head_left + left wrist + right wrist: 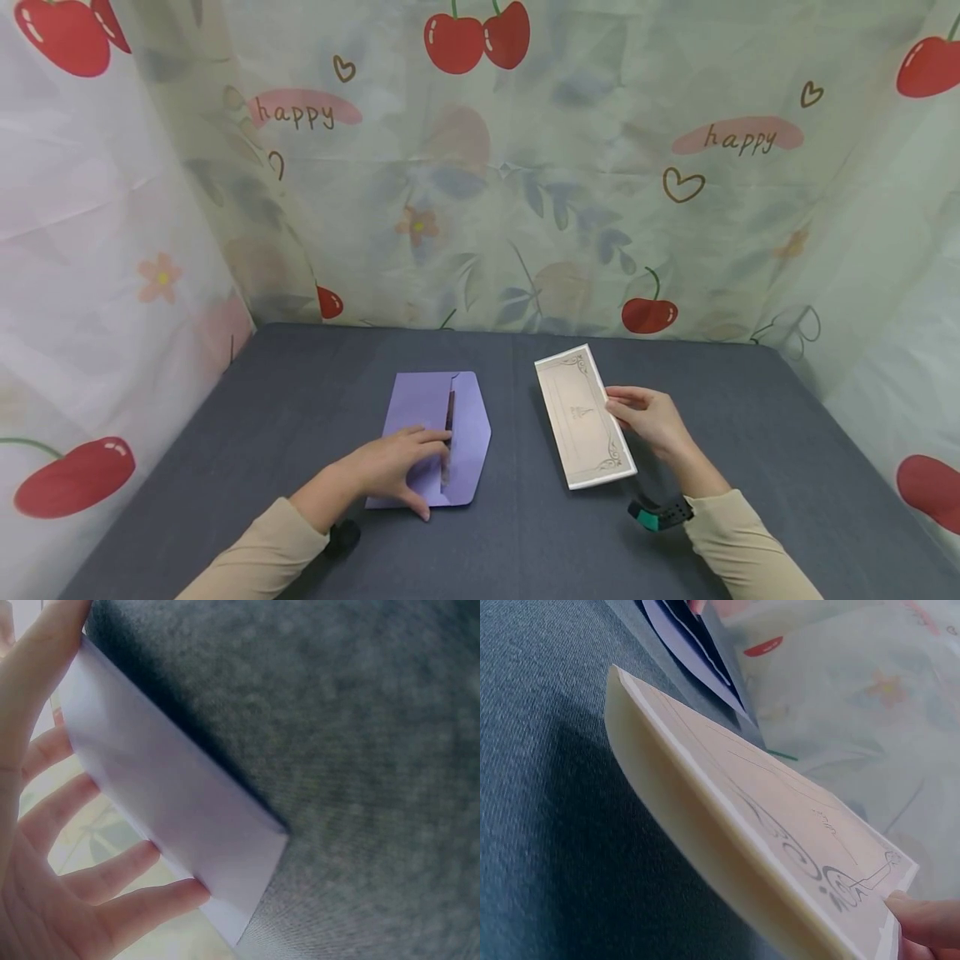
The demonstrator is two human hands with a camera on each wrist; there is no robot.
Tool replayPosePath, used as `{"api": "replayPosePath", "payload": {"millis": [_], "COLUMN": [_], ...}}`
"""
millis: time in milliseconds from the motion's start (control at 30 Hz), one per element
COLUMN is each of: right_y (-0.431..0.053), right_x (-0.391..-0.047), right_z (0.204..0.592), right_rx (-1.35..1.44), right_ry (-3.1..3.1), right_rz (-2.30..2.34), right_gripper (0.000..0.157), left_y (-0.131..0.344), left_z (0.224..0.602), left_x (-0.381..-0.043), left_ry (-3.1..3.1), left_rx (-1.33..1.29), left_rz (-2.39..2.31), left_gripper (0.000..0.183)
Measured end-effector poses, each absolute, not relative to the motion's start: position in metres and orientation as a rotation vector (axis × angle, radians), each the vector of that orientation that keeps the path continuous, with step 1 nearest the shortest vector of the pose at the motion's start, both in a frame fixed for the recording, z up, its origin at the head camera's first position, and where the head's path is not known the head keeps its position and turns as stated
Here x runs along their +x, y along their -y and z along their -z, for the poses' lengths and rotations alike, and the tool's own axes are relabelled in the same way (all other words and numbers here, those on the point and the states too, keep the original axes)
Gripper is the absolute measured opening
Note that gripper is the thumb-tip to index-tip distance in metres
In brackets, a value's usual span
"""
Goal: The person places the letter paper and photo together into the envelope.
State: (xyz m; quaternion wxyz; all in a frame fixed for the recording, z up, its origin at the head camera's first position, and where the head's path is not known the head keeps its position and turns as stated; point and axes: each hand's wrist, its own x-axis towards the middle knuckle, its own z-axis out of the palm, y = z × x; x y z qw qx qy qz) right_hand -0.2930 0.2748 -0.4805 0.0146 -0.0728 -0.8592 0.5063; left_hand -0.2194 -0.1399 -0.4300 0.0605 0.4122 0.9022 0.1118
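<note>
In the head view, your left hand (390,465) lies over a purple envelope (420,400) on the left of the dark bench (300,400), its grip wide, with the fingers (432,436) reaching across the paper toward the slit and the thumb (414,502) at the near edge. The envelope's flap (472,442) is folded out to the right, and a narrow strip of something dark shows in the slit. To the right, well apart from the envelope, your right hand (656,421) pinches the right edge of a cream card (581,417) with scrollwork in its corners; that grip is narrow, and the card slants with its top leaning left. Beige sleeves (750,542) cover both your forearms, and a patterned curtain (360,192) hangs behind the bench. In the left wrist view, your fingers are spread apart, their tips along one long edge of the envelope and the thumb by the opposite edge. In the right wrist view, you hold the card by one end, tilted above the bench, its pale underside curving away from the printed face; beyond it you see part of the envelope and a fingertip.
</note>
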Motion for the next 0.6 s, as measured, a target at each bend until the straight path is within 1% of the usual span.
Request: {"api": "replayPosePath", "payload": {"millis": [300,600], "right_y": [-0.265,-0.255], "right_x": [-0.292,-0.291], "right_z": [0.478,0.477], "right_rx": [-0.185,-0.206], "right_ry": [2.652,2.660], "right_rz": [-1.644,-1.649], "right_gripper": [0.040,0.036], "left_y": [0.139,0.139], "left_z": [0.429,0.429], "left_x": [-0.219,-0.219], "left_ry": [-2.730,-2.714], "left_rx": [1.241,1.224], "left_rz": [-0.335,-0.349], "left_gripper": [0.063,0.063]}}
